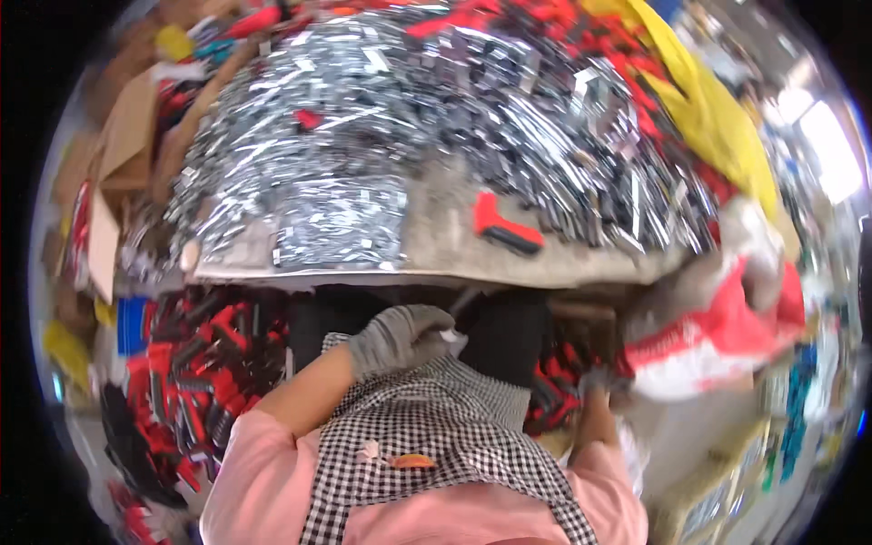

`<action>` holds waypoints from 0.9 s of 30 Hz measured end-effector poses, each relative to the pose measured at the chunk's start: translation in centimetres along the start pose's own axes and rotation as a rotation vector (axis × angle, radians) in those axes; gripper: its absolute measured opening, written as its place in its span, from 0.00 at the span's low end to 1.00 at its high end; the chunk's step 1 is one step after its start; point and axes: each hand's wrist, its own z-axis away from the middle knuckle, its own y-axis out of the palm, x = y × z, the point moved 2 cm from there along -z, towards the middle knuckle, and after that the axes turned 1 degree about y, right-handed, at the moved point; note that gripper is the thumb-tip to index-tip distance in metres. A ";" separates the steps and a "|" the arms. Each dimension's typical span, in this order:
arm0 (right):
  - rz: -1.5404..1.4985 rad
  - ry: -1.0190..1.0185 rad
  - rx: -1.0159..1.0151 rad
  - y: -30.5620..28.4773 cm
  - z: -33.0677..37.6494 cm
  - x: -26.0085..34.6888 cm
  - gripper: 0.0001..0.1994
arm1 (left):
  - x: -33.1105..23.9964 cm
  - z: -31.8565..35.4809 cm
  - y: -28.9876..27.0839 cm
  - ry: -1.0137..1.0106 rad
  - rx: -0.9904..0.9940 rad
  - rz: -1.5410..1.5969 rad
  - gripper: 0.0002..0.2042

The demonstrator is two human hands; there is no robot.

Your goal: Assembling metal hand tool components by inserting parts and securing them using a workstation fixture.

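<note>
Bright glare at upper right, glinting metal pieces [341,222], blurred right hand [596,380], bent edges, black corners.

Blur swallows the right hand [597,380] beside red-and-black parts [554,392] — whether it holds anything is too indistinct to tell

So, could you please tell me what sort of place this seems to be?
Probably a small hardware workshop: shiny metal pieces are heaped across the table, red-and-black parts are piled on both sides of the person, and a gray work glove covers the left hand.
</note>
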 end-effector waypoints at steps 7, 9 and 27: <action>-0.290 -0.039 0.395 -3.2 -1.7 0.2 0.26 | 2.3 3.1 -2.4 -0.195 -0.062 0.156 0.18; -0.468 -0.082 0.118 -15.4 -0.9 4.6 0.24 | 3.1 3.9 -2.6 -0.191 -0.094 0.134 0.18; -0.589 -1.450 -0.244 -51.2 4.5 38.9 0.09 | 21.0 1.9 -30.0 -0.725 -0.785 -1.318 0.17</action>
